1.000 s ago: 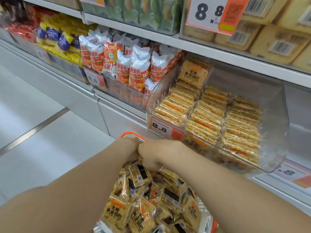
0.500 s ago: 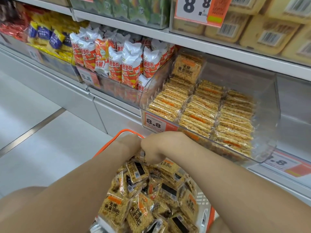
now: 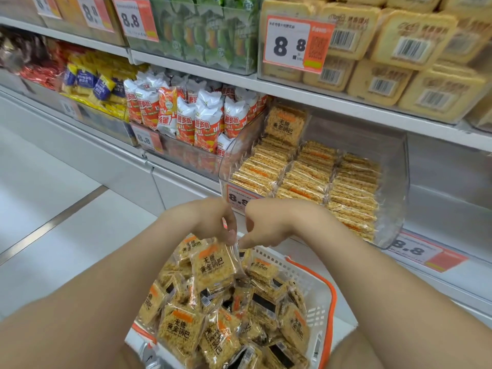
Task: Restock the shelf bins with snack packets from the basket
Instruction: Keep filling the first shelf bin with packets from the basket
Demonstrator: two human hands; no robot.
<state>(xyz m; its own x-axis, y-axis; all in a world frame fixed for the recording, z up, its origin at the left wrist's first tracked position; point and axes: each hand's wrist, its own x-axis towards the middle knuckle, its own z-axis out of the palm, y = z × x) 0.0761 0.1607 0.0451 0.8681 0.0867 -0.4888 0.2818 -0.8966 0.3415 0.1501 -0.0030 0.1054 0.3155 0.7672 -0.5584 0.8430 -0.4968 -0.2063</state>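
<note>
My left hand (image 3: pixel 210 222) hangs knuckles-up over the basket (image 3: pixel 320 286), fingers curled down and pinching the clear top seal of one snack packet (image 3: pixel 214 265). That packet hangs lifted above the heap, label facing me and tilted a little, its lower edge just beside the loose packets (image 3: pixel 239 323) below. My right hand (image 3: pixel 270 225) sits just beside the left, fingers curled too, with one fingertip drawn down to the same upper corner of the packet. It touches the wrapper there, but I cannot tell whether it truly pinches it or only rests against it.

The basket is white mesh with an orange handle (image 3: pixel 331 302) along its right side, and it is piled with the same yellow packets, some face up and some showing their dark backs.

Ahead of my hands on the lower shelf is the clear bin (image 3: pixel 394 187), with rows of packets (image 3: pixel 306 177) standing on edge in three columns and one upright at the back left. A price tag (image 3: pixel 238 199) reading 8.8 sits on the bin's front, partly behind my hands. Left of the bin stand red and white bags (image 3: pixel 202 121); on the upper shelf (image 3: pixel 346 103) lie yellow boxes (image 3: pixel 410 43) with barcodes.
</note>
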